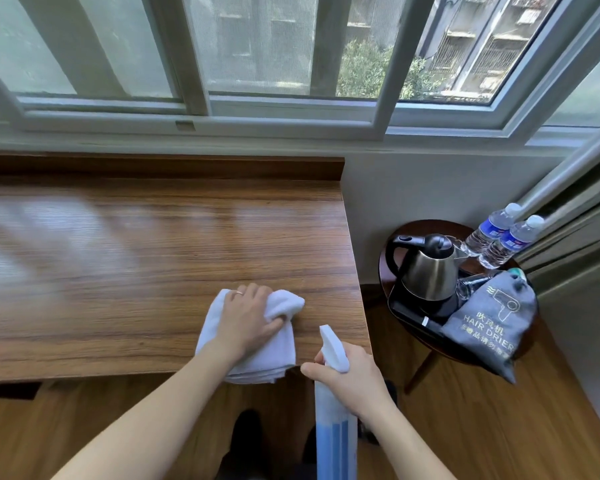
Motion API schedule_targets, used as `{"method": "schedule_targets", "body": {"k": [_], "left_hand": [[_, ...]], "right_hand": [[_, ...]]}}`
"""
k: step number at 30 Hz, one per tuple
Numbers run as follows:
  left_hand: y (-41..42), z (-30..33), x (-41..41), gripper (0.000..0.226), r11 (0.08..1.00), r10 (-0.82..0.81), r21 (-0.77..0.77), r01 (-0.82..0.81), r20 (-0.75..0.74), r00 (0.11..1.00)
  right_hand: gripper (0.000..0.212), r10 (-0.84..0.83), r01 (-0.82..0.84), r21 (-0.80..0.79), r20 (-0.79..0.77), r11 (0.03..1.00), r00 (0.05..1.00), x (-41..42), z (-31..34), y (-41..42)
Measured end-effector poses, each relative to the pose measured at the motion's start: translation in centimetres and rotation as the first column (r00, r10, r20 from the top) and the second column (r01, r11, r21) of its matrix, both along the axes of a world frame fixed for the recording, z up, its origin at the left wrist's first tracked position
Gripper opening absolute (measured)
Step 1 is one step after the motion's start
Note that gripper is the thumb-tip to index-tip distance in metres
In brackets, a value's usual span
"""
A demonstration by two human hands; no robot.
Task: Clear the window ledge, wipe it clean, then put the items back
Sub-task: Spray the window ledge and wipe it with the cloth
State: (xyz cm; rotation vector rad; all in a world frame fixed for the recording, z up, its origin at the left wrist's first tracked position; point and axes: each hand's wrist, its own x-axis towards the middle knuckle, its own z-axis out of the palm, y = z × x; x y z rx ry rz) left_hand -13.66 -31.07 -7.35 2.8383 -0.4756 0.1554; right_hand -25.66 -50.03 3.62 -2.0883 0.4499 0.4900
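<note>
1. My spray bottle point(335, 420) runs off the bottom edge, so its base is out of sight; my right hand point(352, 382) covers its neck and trigger.
2. The side table point(385, 268) is mostly hidden under what it carries; only a dark round rim and one slanted wooden leg show.
3. The glass things between the kettle point(428, 268) and the hair drier bag point(485, 323) are too crowded to make out.
4. My left hand point(248, 317) lies on the white cloth point(257, 341), fingers curled over a bunched fold, gripping it against the wooden ledge point(136, 254) near its right front corner. The cloth is soft, thick terry, folded in layers, its lower edge hanging past the front edge.
5. My right hand is clenched around the bottle: white angular nozzle, translucent body, blue liquid low inside. It is held in front of the ledge's corner.
6. The ledge is glossy wood-grain board with a raised back lip, under the sliding window point(291, 64).
7. The kettle is brushed steel with black handle and lid, on a black tray. Two clear plastic water bottles point(496, 237) with blue labels stand behind it. The bag is grey fabric with a drawstring.
</note>
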Motion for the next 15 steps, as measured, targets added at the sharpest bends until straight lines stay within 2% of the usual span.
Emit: {"method": "schedule_targets", "body": {"k": [8, 15], "left_hand": [[-2.9, -0.8, 0.4, 0.048, 0.996, -0.061, 0.061, 0.058, 0.039, 0.997], [-3.4, 0.1, 5.8, 0.048, 0.997, 0.023, 0.070, -0.024, 0.018, 1.000]], "right_hand": [[0.028, 0.005, -0.005, 0.011, 0.038, 1.000, 0.999, 1.9, -0.2, -1.3], [0.033, 0.005, -0.005, -0.006, 0.016, 1.000, 1.000, 3.4, -0.4, -1.9]]}}
